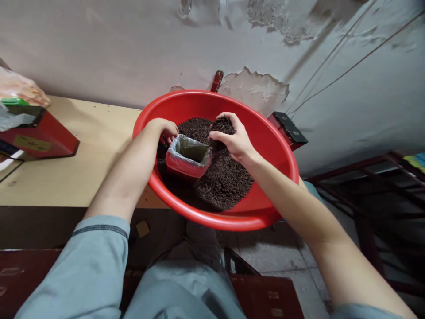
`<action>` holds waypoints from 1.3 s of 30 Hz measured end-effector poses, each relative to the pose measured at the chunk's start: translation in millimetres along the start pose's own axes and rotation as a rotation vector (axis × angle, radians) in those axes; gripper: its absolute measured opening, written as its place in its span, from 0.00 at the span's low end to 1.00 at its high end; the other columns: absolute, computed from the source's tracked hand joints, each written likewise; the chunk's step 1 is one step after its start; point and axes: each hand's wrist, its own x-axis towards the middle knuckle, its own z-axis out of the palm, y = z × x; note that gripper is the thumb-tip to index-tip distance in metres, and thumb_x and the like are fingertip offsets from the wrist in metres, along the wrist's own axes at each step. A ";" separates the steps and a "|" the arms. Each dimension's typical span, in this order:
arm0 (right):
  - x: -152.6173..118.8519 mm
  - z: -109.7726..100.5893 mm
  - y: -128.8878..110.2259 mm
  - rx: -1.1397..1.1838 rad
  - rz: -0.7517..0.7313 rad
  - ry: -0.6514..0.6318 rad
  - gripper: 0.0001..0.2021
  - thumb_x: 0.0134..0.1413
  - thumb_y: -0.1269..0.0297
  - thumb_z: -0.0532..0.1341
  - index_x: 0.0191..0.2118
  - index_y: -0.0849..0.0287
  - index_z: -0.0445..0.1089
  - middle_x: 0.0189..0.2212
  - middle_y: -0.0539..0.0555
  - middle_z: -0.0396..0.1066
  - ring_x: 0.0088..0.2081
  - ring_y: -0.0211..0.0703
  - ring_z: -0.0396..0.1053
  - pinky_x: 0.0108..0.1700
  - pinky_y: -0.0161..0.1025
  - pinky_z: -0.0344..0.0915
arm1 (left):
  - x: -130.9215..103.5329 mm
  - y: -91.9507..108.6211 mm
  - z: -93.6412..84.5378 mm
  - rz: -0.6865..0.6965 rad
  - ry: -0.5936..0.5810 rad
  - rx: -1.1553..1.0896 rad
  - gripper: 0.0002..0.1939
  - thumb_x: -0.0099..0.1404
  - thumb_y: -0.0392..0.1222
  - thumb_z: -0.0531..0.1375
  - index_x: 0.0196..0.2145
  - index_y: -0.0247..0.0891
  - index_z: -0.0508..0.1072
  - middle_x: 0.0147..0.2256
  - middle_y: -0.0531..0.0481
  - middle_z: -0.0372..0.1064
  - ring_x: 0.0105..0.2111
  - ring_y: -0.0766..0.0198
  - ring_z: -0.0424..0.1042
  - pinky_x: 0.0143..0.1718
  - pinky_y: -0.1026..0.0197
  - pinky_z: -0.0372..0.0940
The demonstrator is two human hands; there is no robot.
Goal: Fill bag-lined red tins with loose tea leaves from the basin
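A large red basin holds a heap of dark loose pieces that look like tea leaves. Inside it stands a small red box, lined with clear plastic folded over its rim. The box is slightly tilted and its top faces me. My left hand grips the box at its far left corner, its fingers partly hidden. Just right of the box, my right hand is cupped around a handful of the dark leaves, thumb and fingers facing the box opening.
The basin rests partly on a pale wooden table. At left stands a red tin with a yellow label and plastic on top. Behind the basin at right is a dark red box. A peeling wall rises behind. A dark rack stands right.
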 end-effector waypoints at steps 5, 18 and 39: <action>8.8 31.7 -12.5 0.016 -0.111 -0.034 0.22 0.45 0.53 0.72 0.46 0.51 0.69 0.45 0.49 0.75 0.48 0.49 0.72 0.59 0.54 0.70 | 1.0 -0.3 1.5 -0.075 -0.016 -0.034 0.32 0.53 0.42 0.67 0.58 0.42 0.78 0.46 0.39 0.81 0.48 0.48 0.78 0.45 0.57 0.74; 38.1 14.4 7.1 0.010 -0.106 -0.176 0.15 0.54 0.53 0.69 0.43 0.56 0.77 0.43 0.55 0.78 0.46 0.47 0.75 0.57 0.53 0.72 | 0.7 1.5 -1.1 -0.066 -0.024 -0.003 0.36 0.56 0.43 0.65 0.64 0.41 0.73 0.47 0.40 0.81 0.47 0.51 0.79 0.44 0.60 0.74; 28.5 -16.5 109.5 -0.902 -0.032 -0.467 0.20 0.63 0.62 0.65 0.59 0.60 0.75 0.58 0.64 0.73 0.58 0.55 0.73 0.62 0.49 0.68 | -7.6 12.3 -1.8 -0.095 -0.075 0.041 0.34 0.67 0.42 0.60 0.69 0.36 0.65 0.62 0.36 0.72 0.50 0.54 0.79 0.43 0.62 0.75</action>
